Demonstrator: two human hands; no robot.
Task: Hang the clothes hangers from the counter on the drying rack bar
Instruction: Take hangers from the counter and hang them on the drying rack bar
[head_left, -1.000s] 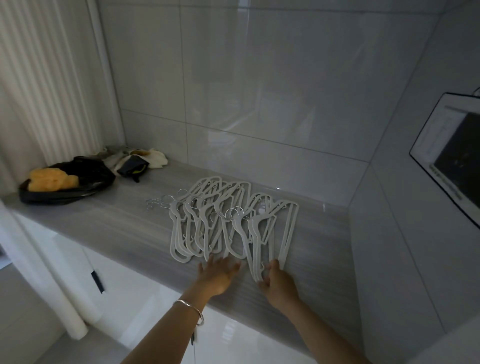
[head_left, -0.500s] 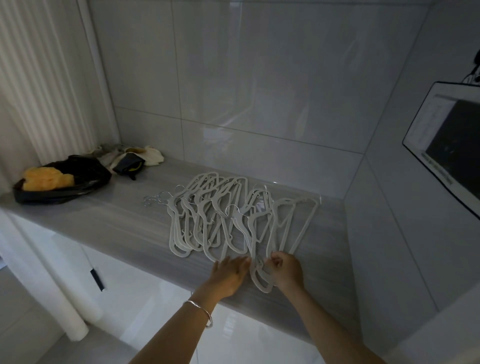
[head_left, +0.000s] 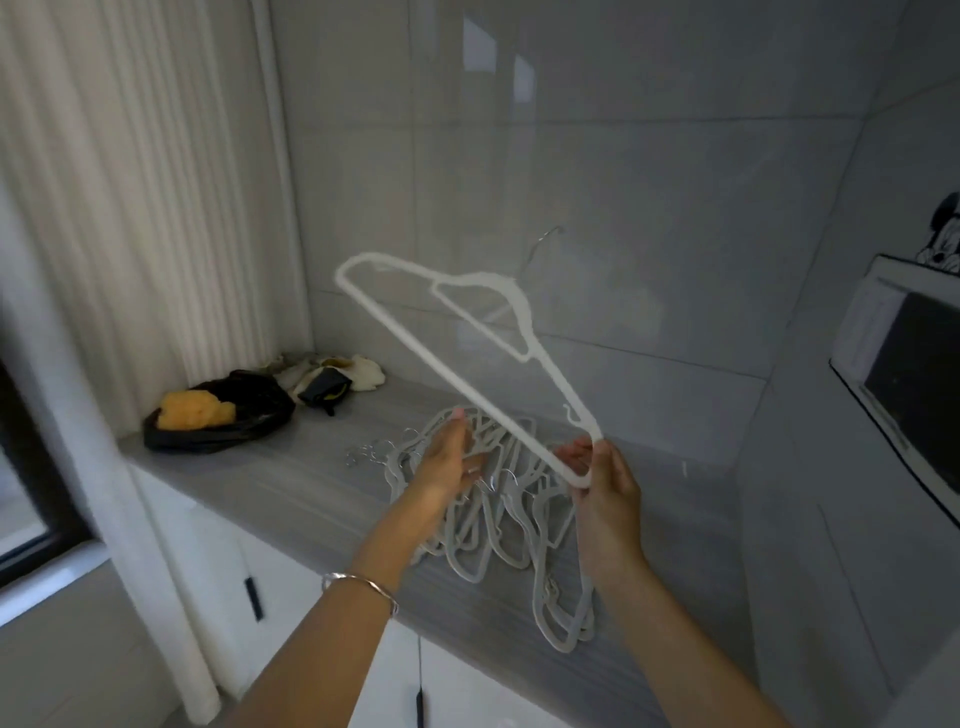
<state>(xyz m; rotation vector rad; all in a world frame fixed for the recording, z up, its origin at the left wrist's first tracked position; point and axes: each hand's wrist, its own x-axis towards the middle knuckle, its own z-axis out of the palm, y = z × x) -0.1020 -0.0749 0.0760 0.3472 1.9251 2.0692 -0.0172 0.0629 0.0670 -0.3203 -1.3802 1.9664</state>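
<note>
Risk 1: the hanger (head_left: 521, 312) is up in the air, tilted, and held by 1 end corner only. That is a long lever on a small pinch, so I judge it may twist or slip if swung fast.
Risk 2: its hook (head_left: 545, 241) is blurred and points up, near the wall (head_left: 649, 182). A careless turn could knock it there.
Risk 3: the rack bar is not in view, so I must find it before hanging.
Risk 4: the pile (head_left: 488, 540) lies on the table (head_left: 291, 478) with hooks overlapping. The next pick may drag neighbours toward the edge.

Right hand (head_left: 602, 483): fingers (head_left: 576, 457) narrow, pinching the hanger's lower corner against the thumb.
Left hand (head_left: 447, 462): fingers (head_left: 457, 431) straight and close together, holding nothing. Their tips are just beside the hanger's long bar, but I cannot tell if they touch it.
</note>
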